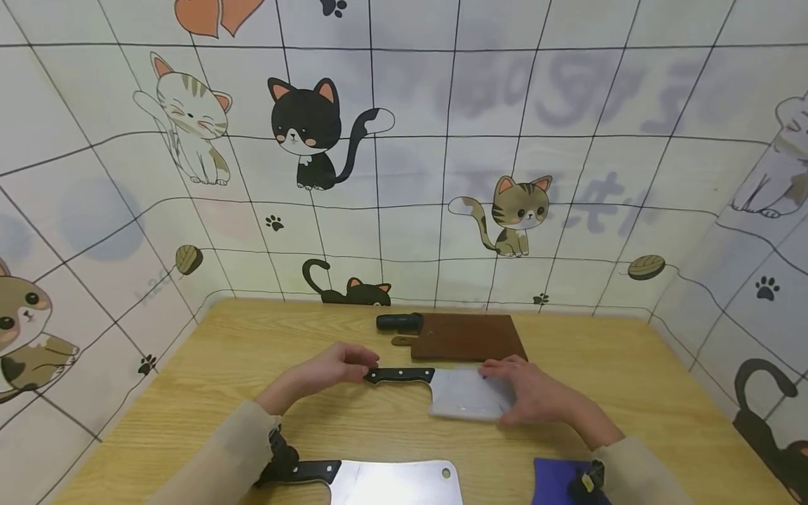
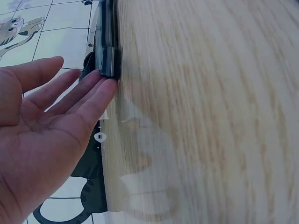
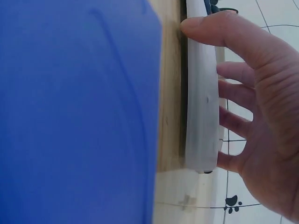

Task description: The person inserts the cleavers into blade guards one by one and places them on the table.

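A cleaver lies crosswise on the table, its black riveted handle (image 1: pixel 402 375) to the left and its broad blade to the right. A whitish, translucent cover (image 1: pixel 463 407) seems to enclose the blade. My left hand (image 1: pixel 334 365) touches the butt of the handle with its fingertips; in the left wrist view its fingers are loosely extended. My right hand (image 1: pixel 536 393) spans the blade end, thumb on the near edge and fingers on the far edge. In the right wrist view the cover's pale side (image 3: pixel 202 102) sits between thumb and fingers.
A brown cutting board (image 1: pixel 467 337) lies behind, with a dark cylindrical object (image 1: pixel 399 322) at its left. Closer in lies a larger bare cleaver (image 1: pixel 398 482) with a hole in its blade. A blue flat object (image 1: pixel 549 480) is under the right forearm. A cat-patterned wall surrounds the table.
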A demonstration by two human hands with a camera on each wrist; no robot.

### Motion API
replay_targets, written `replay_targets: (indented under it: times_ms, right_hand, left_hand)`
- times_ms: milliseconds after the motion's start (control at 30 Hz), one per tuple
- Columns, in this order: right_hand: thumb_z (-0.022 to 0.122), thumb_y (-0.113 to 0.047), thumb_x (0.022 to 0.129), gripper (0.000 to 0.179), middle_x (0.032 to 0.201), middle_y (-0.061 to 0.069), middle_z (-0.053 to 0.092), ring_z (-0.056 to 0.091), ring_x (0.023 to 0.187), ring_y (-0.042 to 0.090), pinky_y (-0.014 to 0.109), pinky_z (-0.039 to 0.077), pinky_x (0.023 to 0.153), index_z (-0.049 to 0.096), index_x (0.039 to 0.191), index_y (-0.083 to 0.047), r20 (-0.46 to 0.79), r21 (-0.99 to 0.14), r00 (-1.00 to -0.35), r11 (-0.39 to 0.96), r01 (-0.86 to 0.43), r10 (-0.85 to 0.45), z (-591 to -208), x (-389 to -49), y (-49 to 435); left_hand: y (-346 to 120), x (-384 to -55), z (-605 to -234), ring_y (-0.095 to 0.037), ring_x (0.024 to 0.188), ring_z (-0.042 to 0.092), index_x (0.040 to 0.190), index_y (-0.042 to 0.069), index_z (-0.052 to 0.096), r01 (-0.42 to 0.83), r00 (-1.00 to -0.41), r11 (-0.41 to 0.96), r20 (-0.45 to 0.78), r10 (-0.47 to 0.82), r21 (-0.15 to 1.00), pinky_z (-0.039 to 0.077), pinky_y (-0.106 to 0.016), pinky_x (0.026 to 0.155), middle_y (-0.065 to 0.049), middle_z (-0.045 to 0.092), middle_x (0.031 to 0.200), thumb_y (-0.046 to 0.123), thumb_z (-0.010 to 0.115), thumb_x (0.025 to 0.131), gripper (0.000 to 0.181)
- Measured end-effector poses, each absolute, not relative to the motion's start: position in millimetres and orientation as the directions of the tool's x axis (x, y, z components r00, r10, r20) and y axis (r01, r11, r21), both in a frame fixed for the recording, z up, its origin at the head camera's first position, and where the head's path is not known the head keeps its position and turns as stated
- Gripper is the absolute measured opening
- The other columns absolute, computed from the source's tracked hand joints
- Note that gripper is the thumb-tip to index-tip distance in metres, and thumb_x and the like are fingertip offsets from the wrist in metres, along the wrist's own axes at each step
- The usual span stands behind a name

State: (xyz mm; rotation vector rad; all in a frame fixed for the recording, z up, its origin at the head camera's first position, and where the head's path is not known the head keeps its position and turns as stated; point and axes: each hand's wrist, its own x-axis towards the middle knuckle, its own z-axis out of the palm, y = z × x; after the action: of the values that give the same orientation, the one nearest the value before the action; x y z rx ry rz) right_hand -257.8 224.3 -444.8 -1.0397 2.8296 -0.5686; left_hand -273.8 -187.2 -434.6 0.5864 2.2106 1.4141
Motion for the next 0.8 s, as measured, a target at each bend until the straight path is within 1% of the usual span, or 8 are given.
replay_targets:
  times_ms: [133,300,367,433,567,667,733,800]
  right_hand:
    - [0.089,-0.037,0.064,0.084,0.139,0.011,0.061,0.051,0.121,0.036,0.057,0.043,0.094,0.064,0.137,-0.005,0.057,-0.344,-0.767,0.709,-0.616,-0.639,-448.7,-260.1,224.9]
    - [0.090,-0.039,0.065,0.082,0.139,0.010,0.062,0.052,0.122,0.035,0.059,0.043,0.093,0.065,0.137,-0.006,0.052,-0.321,-0.765,0.715,-0.621,-0.642,-449.3,-260.8,224.9]
    - [0.090,-0.041,0.066,0.082,0.138,0.012,0.062,0.053,0.121,0.038,0.060,0.043,0.093,0.065,0.136,-0.005,0.059,-0.311,-0.753,0.704,-0.638,-0.656,-446.3,-260.0,225.9]
    - [0.091,-0.040,0.067,0.083,0.138,0.014,0.062,0.053,0.121,0.039,0.061,0.043,0.094,0.064,0.136,-0.003,0.062,-0.323,-0.749,0.697,-0.640,-0.660,-442.8,-258.2,228.6]
    - [0.094,-0.039,0.068,0.086,0.141,0.017,0.060,0.051,0.125,0.042,0.060,0.043,0.098,0.061,0.139,-0.003,0.064,-0.359,-0.764,0.699,-0.618,-0.643,-436.5,-252.4,239.2]
    - [0.093,-0.038,0.070,0.085,0.143,0.014,0.059,0.050,0.126,0.042,0.059,0.043,0.098,0.060,0.142,-0.004,0.048,-0.392,-0.781,0.708,-0.588,-0.622,-431.3,-245.6,248.6]
    - [0.093,-0.039,0.072,0.086,0.142,0.014,0.059,0.050,0.126,0.042,0.058,0.044,0.097,0.058,0.143,-0.004,0.047,-0.417,-0.782,0.700,-0.580,-0.621,-427.9,-239.4,256.1]
    - [0.092,-0.040,0.073,0.086,0.142,0.012,0.059,0.050,0.125,0.039,0.054,0.046,0.095,0.058,0.144,-0.005,0.045,-0.434,-0.790,0.700,-0.567,-0.612,-424.8,-231.2,264.2]
  left_hand:
    - [-186.9,-274.5,-433.4,-0.035,0.126,0.057,0.143,-0.009,0.051,0.130,-0.812,0.392,-0.130,0.569,0.911,0.046,-0.048,0.104,-0.023,0.061,0.135,0.010,0.056,0.102,0.045]
    - [-189.1,-275.6,-428.4,-0.040,0.129,0.054,0.141,-0.012,0.051,0.199,-0.821,0.428,-0.088,0.564,0.882,0.045,-0.050,0.104,-0.027,0.058,0.137,0.004,0.056,0.101,0.043]
    - [-193.0,-276.1,-426.8,-0.041,0.130,0.053,0.141,-0.011,0.051,0.225,-0.828,0.447,-0.072,0.556,0.865,0.045,-0.051,0.105,-0.027,0.057,0.139,0.002,0.056,0.101,0.043]
    - [-199.3,-275.3,-425.1,-0.042,0.130,0.053,0.142,-0.012,0.050,0.242,-0.830,0.455,-0.060,0.555,0.857,0.045,-0.051,0.105,-0.028,0.056,0.139,0.002,0.056,0.101,0.044]
    - [-217.9,-269.3,-420.5,-0.042,0.130,0.054,0.146,-0.011,0.047,0.263,-0.833,0.458,-0.040,0.553,0.849,0.045,-0.051,0.104,-0.029,0.055,0.141,0.007,0.061,0.101,0.050]
    - [-235.0,-260.5,-416.5,-0.042,0.130,0.053,0.149,-0.009,0.044,0.273,-0.835,0.460,-0.029,0.549,0.845,0.047,-0.047,0.103,-0.029,0.055,0.141,0.012,0.066,0.100,0.057]
    - [-246.2,-253.1,-414.6,-0.042,0.131,0.053,0.150,-0.009,0.042,0.276,-0.832,0.454,-0.026,0.554,0.847,0.049,-0.040,0.101,-0.029,0.054,0.142,0.014,0.068,0.100,0.060]
    - [-255.7,-245.8,-414.7,-0.043,0.131,0.052,0.150,-0.008,0.042,0.269,-0.831,0.454,-0.033,0.555,0.850,0.049,-0.035,0.099,-0.029,0.054,0.142,0.015,0.069,0.099,0.062]
